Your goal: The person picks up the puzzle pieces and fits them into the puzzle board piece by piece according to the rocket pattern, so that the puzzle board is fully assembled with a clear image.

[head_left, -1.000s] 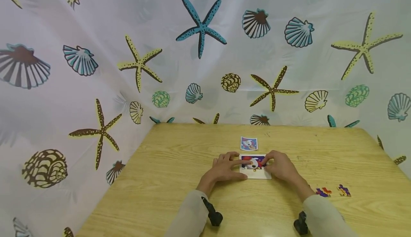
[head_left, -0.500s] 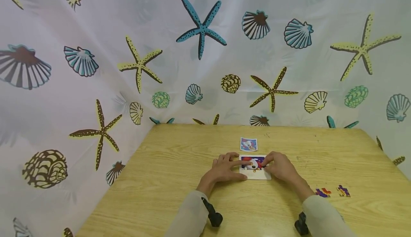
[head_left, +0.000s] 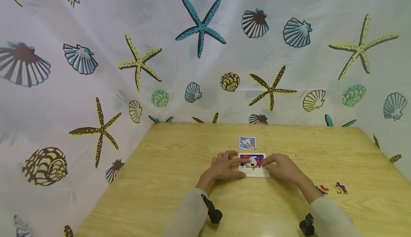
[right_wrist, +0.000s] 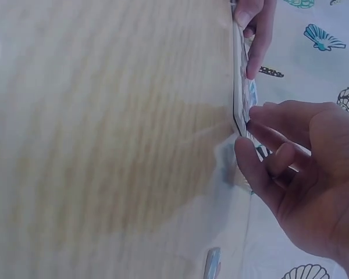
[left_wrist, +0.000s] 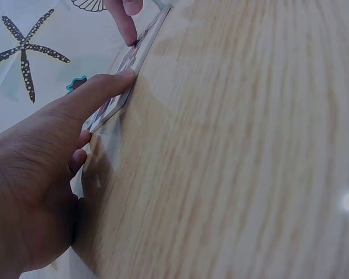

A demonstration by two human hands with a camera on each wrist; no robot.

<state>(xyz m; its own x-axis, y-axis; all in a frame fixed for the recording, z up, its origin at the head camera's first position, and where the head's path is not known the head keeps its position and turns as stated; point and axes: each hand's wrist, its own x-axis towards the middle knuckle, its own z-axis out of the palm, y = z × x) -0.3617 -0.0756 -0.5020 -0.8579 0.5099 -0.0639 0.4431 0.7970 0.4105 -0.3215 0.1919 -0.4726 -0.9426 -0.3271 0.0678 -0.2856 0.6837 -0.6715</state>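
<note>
A small white jigsaw board (head_left: 258,173) lies flat on the table, its upper half filled with a picture of a white character on purple and red. My left hand (head_left: 221,168) rests at its left side, the extended index finger across the picture and the thumb at the near left corner. Over the right edge, my right hand (head_left: 282,167) touches the picture with a fingertip. In the right wrist view, the right thumb (right_wrist: 251,163) stands apart from that fingertip, and no piece shows between them. Part of the picture is hidden under the fingers.
A small picture card (head_left: 247,142) lies just behind the board. Two loose jigsaw pieces, one purple and red (head_left: 322,189) and one purple and yellow (head_left: 341,188), lie right of the right forearm. A shell-patterned curtain (head_left: 205,69) surrounds the wooden table (head_left: 167,187).
My right wrist and forearm have shifted a little to the right, and the right hand lies flatter beside the board. The left hand holds its place. The view has tilted slightly.
</note>
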